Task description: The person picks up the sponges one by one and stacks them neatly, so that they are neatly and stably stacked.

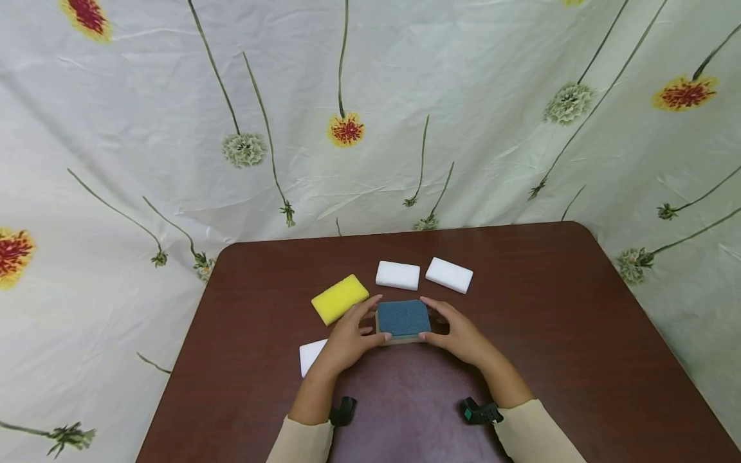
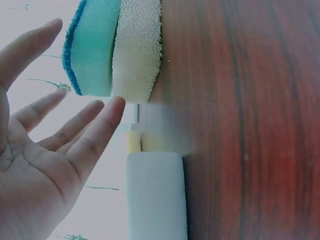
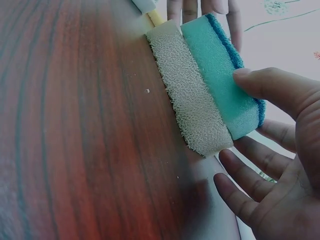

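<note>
left hand (image 1: 350,337): fingers spread wide at the left end of the blue-topped sponge (image 1: 404,317); no closed grip shows, and whether any fingertip presses it i cannot tell.
right hand (image 1: 463,335): also spread, at the right end, thumb touching the blue layer; the outer fingers stand clear of the foam, and no firm hold shows.
blue-topped sponge: flat between the two hands, blue face up, green foam below, on top of the pale sponge (image 3: 190,90).
pale sponge: directly underneath, seemingly resting on the bench (image 1: 579,321).
long axis: left to right, from hand to hand, so each palm faces a short end; neither hand is clearly nearer.
yellow sponge (image 1: 339,299): just beyond the left hand, slanted.
near white block (image 1: 312,357): partly hidden by the left forearm.
far white blocks (image 1: 397,275): two side by side beyond the blue-topped sponge, the right one askew.
flowered cloth (image 1: 463,64): behind the bench.
</note>
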Motion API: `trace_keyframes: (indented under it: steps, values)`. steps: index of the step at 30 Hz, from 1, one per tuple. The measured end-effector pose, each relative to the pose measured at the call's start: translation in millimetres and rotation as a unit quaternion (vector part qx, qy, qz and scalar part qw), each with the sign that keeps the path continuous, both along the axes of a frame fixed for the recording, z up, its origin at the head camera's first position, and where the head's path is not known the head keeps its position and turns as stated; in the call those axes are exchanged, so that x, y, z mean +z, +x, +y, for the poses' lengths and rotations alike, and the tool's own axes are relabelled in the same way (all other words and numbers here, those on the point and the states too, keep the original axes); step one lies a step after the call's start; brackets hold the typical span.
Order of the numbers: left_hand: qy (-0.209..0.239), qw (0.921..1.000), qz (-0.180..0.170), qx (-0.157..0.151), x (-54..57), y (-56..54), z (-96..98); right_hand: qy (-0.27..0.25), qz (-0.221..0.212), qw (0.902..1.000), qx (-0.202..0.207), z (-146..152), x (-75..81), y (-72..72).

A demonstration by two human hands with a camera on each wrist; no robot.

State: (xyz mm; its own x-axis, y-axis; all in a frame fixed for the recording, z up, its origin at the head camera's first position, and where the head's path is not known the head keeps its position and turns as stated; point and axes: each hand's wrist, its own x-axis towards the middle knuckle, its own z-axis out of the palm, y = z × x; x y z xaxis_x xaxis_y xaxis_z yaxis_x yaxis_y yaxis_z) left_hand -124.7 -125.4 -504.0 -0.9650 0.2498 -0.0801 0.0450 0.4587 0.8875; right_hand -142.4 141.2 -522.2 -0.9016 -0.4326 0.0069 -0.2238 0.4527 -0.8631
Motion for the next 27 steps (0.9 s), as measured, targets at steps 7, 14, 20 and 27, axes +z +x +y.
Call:
trace_keyframes:
  steps: [7,14,20,27]
  values:
    - [-0.008,0.9999,0.002,0.007,0.7,0.1,1.4,-0.002,-0.004,1.0,-0.005,-0.6,0.2,1.1]
    - [-0.002,0.9999,-0.01,0.011,-1.1,-0.5,0.0,-0.004,-0.013,0.9999,-0.007,-1.4,-0.8,1.4]
    - [0.01,0.9995,-0.025,0.016,-2.7,-1.8,-0.9,-0.009,-0.019,0.9998,-0.007,-1.8,-1.8,0.9]
    - [0.022,0.9987,-0.038,0.025,-4.5,-1.8,-0.5,-0.016,-0.032,0.9993,-0.013,-1.5,-4.5,0.6]
